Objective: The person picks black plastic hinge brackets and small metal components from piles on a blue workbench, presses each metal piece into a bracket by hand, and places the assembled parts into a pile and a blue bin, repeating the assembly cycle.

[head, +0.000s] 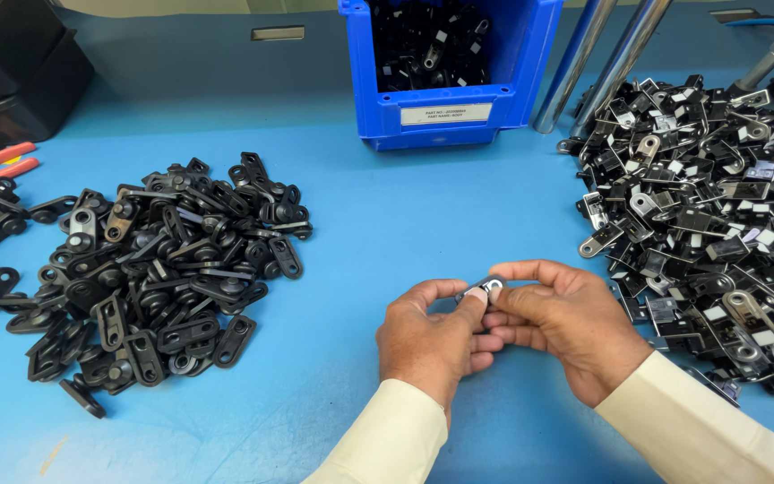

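Big blue worktable (405,224) under everything. Right of the grip sits a huge heap of assembled black-and-silver parts (709,224); left of it, a pile of plain black links (154,269); beyond it, a blue bin (445,67). Dead centre – left hand (432,341) and right hand (566,323), fingertips pinched together on one small silver-faced clip (485,288).

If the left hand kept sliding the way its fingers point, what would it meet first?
The left hand points right, so it would press straight into the right hand, already touching it around the small silver-and-black metal part.
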### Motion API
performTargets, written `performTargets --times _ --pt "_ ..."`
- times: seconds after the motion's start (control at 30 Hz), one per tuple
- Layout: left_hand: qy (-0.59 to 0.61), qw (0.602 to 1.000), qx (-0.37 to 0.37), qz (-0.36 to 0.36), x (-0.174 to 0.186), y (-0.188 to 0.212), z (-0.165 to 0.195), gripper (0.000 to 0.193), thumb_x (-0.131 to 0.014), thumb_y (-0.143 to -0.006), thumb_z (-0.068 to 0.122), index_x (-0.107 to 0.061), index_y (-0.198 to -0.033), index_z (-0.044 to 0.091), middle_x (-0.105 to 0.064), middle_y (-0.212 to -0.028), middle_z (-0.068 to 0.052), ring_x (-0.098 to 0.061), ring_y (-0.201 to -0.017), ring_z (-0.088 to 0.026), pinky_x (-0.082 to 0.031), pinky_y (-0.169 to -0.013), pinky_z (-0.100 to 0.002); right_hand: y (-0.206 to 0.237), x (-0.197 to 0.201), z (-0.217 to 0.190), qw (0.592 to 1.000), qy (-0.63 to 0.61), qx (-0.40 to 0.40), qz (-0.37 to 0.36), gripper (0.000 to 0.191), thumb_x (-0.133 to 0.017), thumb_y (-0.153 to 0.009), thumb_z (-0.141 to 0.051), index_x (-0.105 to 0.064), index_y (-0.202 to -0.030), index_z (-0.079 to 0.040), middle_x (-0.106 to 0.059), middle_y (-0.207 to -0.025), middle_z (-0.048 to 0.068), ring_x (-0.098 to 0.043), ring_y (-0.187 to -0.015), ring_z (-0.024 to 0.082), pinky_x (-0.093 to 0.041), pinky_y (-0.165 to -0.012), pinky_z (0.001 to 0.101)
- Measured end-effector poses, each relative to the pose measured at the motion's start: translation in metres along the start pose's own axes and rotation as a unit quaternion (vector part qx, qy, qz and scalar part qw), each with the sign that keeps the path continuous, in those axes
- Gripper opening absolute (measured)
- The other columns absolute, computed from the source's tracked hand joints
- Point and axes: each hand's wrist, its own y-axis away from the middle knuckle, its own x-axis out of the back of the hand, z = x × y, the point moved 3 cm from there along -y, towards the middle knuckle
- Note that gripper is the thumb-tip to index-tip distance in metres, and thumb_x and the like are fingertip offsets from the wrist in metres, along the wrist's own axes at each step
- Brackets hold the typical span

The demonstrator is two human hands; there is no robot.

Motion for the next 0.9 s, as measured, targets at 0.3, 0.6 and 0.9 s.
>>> performTargets --times 0.3,0.6,0.9 --pt "-0.020 0.983 -0.032 -0.178 0.032 -0.028 -0.015 0.044 -0.078 -0.088 0.017 -0.064 -0.129 0.020 -0.077 -0.095 -0.010 -0.076 -0.075 -0.018 -0.062 -0.060 -0.031 -0.029 -0.001 -0.055 0.962 0.148 0.053 -0.225 0.029 -0.072 -0.088 0.001 -0.069 -0.117 0.002 -0.076 -0.086 0.025 -0.073 -0.065 0.029 -0.063 -0.059 0.0390" --pt "-0.129 0.956 -0.236 0.114 0.126 -0.065 0.069 0.025 -0.068 -0.086 0.004 -0.073 -0.110 0.005 -0.077 -0.092 -0.011 -0.074 -0.073 -0.017 -0.061 -0.061 -0.030 -0.043 -0.008 -0.086 0.983 0.062 0.173 0.007 0.049 -0.067 -0.090 -0.008 -0.052 -0.137 -0.008 -0.073 -0.107 0.008 -0.074 -0.098 0.020 -0.062 -0.084 0.0370" --pt "-0.717 0.596 -0.295 0.208 0.127 -0.084 0.099 0.031 -0.078 -0.087 0.022 -0.072 -0.117 0.019 -0.061 -0.123 -0.011 -0.063 -0.112 -0.030 -0.057 -0.089 -0.044 -0.007 0.031 -0.007 0.860 0.471 0.125 0.155 0.030 -0.071 -0.094 -0.024 -0.077 -0.123 -0.020 -0.078 -0.104 0.008 -0.076 -0.087 0.020 -0.061 -0.077 0.0343"
